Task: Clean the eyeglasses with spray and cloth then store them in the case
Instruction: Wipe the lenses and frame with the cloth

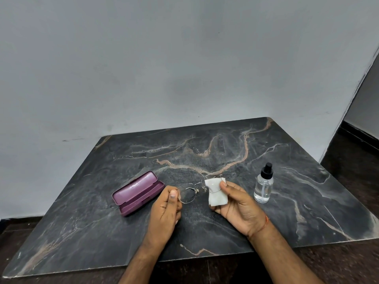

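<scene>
Head view showed my left hand [167, 203] pinching one rim of the eyeglasses [191, 190], steadying them above the bench [307, 201], I judged. My right hand [235, 201] pinched the white cloth [216, 193] over the other lens, thumb on top, for wiping. Outward, the purple case [137, 193] lay open to the left, ready for storing; the spray bottle [264, 184] stood upright to the right.

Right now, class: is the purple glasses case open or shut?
Open. The purple case lies on the table with its lid tilted back and its inside showing, with no glasses in it.
</scene>
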Demonstrator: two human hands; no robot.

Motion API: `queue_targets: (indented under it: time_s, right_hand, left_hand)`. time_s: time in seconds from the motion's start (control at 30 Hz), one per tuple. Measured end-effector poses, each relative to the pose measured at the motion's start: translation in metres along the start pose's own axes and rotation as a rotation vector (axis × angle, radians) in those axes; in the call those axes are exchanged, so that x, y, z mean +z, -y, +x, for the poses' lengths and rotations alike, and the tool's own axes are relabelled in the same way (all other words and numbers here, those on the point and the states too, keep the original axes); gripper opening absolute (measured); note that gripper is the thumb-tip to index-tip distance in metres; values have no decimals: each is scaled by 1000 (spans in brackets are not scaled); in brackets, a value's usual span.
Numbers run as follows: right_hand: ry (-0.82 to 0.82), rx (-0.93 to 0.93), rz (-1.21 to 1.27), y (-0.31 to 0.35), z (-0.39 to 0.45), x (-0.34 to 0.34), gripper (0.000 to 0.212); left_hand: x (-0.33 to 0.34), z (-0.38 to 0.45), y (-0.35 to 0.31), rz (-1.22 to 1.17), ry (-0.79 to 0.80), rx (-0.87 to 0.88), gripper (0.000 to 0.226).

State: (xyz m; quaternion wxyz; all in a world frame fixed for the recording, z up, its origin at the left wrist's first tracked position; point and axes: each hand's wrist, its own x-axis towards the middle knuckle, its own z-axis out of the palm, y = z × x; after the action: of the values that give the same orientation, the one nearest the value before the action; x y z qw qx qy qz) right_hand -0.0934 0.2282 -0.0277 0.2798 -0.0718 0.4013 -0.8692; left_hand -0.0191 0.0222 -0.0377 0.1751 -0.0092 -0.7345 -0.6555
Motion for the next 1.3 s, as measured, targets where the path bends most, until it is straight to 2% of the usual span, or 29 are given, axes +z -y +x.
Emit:
queue_targets:
  time_s: [0.17, 0.3, 0.47, 0.6, 0.77, 0.9, 0.93, 1.0, 1.03, 1.2, 1.3]
  right_hand:
    - [10, -22, 27, 0, 1, 1, 65]
    - [-12, -31, 45, 0, 1, 3, 68]
    - [-44, -32, 65, 1, -2, 5, 42]
    - [22, -20, 26, 2, -2, 6, 64]
    - [72, 3, -28, 1, -2, 4, 66]
    - [-13, -16, -11, 0, 1, 3, 62]
    - [-36, -23, -4, 0, 1, 5, 54]
    - [-78, -34, 30, 1, 0, 8, 24]
    - [-98, -45, 58, 1, 0, 9, 19]
    - [-194, -135, 143, 0, 3, 7, 22]
    - [-296, -271, 72, -6, 3, 2, 20]
  left_hand:
    - [0, 0, -2, 20, 9, -10, 33]
    - [1, 1, -3, 30, 12, -10, 34]
    - [1, 0, -3, 18, 19, -10, 33]
    - [0, 0, -2, 4, 27, -10, 32]
    - [0, 1, 0, 4, 20, -4, 32]
    - [0, 1, -2, 17, 6, 5, 33]
    - [0, 2, -3, 17, 3, 7, 34]
    - [0, 2, -2, 21, -4, 13, 33]
    - [0, 2, -1, 28, -12, 14, 33]
    - [-1, 5, 4, 58, -109, 26, 37]
    - [0, 6, 5, 109, -172, 56, 36]
